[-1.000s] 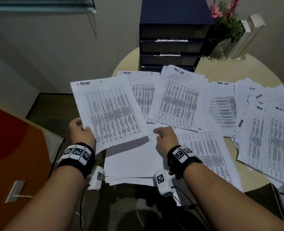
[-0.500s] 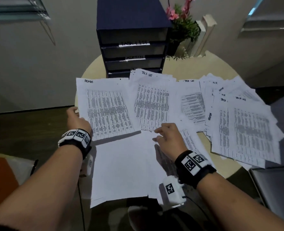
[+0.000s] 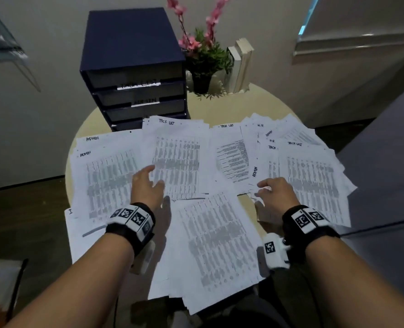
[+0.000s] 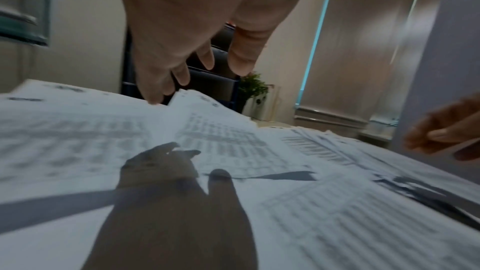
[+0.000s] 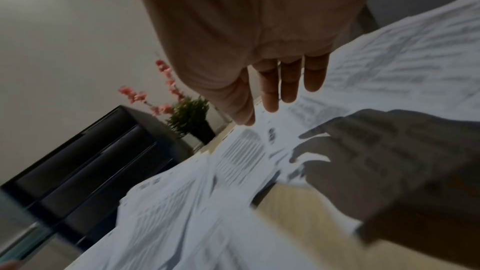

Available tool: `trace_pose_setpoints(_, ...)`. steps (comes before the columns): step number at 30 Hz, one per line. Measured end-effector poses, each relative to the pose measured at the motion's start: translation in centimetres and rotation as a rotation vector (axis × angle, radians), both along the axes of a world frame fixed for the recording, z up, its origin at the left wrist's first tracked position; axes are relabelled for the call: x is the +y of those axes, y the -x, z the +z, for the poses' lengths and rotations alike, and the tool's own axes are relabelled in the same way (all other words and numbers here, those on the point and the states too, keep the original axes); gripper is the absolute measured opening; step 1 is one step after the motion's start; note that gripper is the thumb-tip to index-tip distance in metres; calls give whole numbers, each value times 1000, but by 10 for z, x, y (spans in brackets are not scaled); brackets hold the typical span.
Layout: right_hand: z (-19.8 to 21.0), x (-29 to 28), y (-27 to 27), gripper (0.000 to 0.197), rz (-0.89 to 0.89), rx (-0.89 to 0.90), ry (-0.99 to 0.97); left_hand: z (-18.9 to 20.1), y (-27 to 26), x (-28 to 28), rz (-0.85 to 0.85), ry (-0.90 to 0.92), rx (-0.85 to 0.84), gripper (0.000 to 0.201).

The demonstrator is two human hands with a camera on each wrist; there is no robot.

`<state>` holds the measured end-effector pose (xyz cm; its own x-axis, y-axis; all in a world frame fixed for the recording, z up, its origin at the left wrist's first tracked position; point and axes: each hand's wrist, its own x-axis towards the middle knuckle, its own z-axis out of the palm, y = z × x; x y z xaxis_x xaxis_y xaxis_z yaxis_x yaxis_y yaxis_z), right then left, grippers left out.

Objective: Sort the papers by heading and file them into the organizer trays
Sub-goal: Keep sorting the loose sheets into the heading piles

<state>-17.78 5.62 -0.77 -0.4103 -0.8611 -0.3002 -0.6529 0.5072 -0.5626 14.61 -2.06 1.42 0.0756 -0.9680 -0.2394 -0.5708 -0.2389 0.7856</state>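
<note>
Loose papers (image 3: 203,235) headed ADMIN, TASK LIST and HR covered the round tabletop (image 3: 222,107), partly grouped. The dark organizer (image 3: 134,67) stood at twelve o'clock; whether anything was filed could not be told. The left hand (image 3: 147,185) and right hand (image 3: 274,195) hovered empty, fingers relaxed.

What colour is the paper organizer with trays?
Dark navy blue paper organizer; it shows best in the head view.

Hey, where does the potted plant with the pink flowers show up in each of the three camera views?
Head: potted plant at top centre, right of the organizer.
Left wrist: only its green leaves, centre, right of the organizer.
Right wrist: left of centre, tilted.
Shared landmark: the dark organizer beside it.
</note>
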Motion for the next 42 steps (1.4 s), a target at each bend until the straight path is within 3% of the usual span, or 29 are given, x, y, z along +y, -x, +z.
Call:
trace_pose_setpoints(9,-16,-22,160,26,-136,162,-143,-17,159,11,-111,-197,156,39)
trace_pose_setpoints(13,-26,-26,216,45,-142,223,-192,-26,212,7,-115,-251,160,38)
trace_pose_setpoints(18,-39,-27,277,75,-225,163,-245,-37,258,2,-64,-272,108,43)
trace_pose_setpoints(23,-56,-41,303,114,-230,-125,-265,-37,283,-1,-67,-256,49,46)
trace_pose_setpoints(27,-54,-54,284,72,-142,-186,-138,-36,289,-1,-62,-246,55,47)
trace_pose_setpoints(32,-50,-59,267,79,-81,-14,-154,-33,286,-2,-71,-238,-20,55)
trace_pose_setpoints(37,-45,-65,263,74,5,291,-178,-36,277,1,74,-153,20,51)
trace_pose_setpoints(42,-44,-79,247,65,184,303,-99,-40,262,9,210,-166,0,49)
